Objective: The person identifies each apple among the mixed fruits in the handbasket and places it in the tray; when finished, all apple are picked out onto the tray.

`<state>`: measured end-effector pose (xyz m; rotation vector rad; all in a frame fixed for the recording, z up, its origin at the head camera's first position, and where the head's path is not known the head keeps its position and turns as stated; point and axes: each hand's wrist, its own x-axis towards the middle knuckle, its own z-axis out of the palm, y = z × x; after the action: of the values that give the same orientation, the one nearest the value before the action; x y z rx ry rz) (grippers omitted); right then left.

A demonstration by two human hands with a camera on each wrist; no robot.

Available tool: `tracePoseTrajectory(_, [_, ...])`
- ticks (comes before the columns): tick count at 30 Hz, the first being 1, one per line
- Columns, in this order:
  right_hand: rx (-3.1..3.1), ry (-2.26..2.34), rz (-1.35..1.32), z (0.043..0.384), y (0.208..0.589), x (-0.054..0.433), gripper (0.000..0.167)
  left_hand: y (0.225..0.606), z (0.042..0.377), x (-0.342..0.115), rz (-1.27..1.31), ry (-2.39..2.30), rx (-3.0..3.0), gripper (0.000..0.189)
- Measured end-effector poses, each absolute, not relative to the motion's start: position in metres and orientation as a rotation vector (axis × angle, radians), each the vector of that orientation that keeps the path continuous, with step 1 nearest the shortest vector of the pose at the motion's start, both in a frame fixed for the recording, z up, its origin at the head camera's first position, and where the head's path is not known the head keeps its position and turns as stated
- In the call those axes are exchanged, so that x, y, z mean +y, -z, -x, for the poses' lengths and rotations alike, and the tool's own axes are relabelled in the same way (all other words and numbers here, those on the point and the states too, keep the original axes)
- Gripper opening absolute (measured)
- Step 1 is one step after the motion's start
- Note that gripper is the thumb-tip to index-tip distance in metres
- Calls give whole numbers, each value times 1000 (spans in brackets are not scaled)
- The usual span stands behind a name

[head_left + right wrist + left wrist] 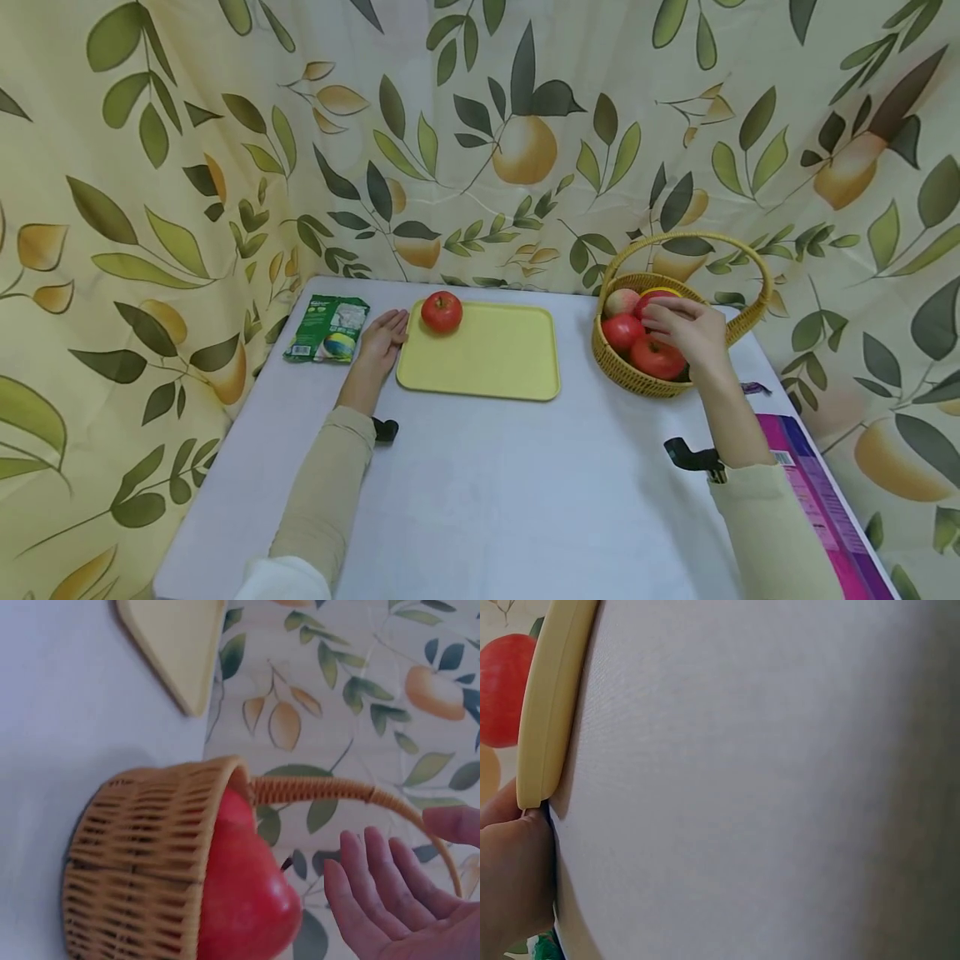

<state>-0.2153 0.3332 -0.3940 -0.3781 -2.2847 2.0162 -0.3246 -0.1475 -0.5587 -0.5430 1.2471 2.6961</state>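
My left hand (383, 337) rests at the left edge of a yellow tray (487, 358), its fingers nearly straight. In the left wrist view, that hand's thumb side touches the tray's rim (547, 712). A round red fruit (441, 312) sits in the tray's back left corner. Over a wicker basket (637, 382) hovers my right hand (692, 330), its fingers loosely bent with nothing between them. Inside the basket lie several red fruits (657, 357) and a paler, peach-like one (622, 302). The right wrist view shows a large red fruit (247, 900) with a dark stem, apart from the fingers.
The basket's arched handle (767, 283) rises around the right hand. A green packet (327, 328) lies left of the left hand. Along the table's right edge are a pink and purple package (806, 492) and a small purple item (754, 388). A patterned curtain (480, 225) hangs behind.
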Motion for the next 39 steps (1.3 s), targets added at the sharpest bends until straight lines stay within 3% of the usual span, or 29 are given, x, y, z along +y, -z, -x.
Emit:
tracePoseTrajectory(17, [-2496, -1671, 591, 202, 423, 378, 60, 557, 324, -146, 556, -2684, 1266, 80])
tracePoseTrajectory(29, [-2748, -1420, 511, 205, 441, 378, 76, 559, 324, -148, 568, -2690, 1264, 78])
tracePoseTrajectory(39, [-2720, -1441, 586, 208, 443, 378, 74, 555, 323, -148, 557, -2675, 1279, 79])
